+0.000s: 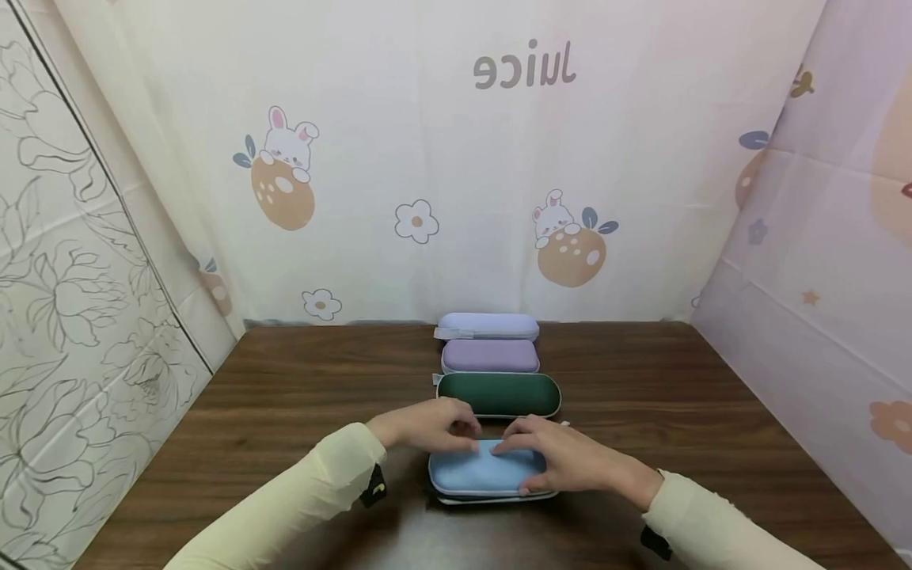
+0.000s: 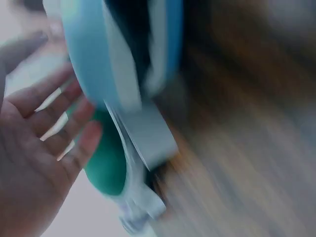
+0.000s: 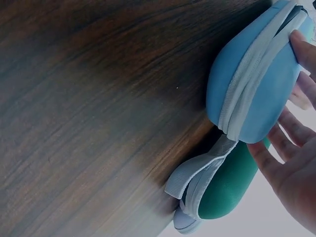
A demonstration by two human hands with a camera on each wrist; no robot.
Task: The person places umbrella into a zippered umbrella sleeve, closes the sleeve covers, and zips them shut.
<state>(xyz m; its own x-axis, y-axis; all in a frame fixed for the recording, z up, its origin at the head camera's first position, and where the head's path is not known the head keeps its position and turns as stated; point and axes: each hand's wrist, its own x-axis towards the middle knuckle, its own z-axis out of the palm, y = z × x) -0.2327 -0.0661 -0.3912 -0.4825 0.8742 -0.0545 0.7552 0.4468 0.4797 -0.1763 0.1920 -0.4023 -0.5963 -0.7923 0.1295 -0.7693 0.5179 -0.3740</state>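
Note:
A light blue zippered glasses case [image 1: 484, 471] lies on the table between my two hands. At its left end the lid stands slightly apart from the base, with a dark gap showing in the left wrist view. My left hand [image 1: 431, 425] is at the far left corner, fingertips close to the lid and thumb over its top. Across the right end lies my right hand [image 1: 573, 459], thumb at the near edge by the zipper and fingers spread toward the far edge. In the right wrist view those fingers [image 3: 266, 160] look mostly straight against the blue shell.
Behind the blue case, a dark green case [image 1: 499, 393], a purple case [image 1: 490, 356] and a lavender case [image 1: 492, 323] lie in a row toward the back. A patterned curtain [image 1: 356, 158] hangs behind the wooden table [image 1: 306, 380], with more fabric at both sides.

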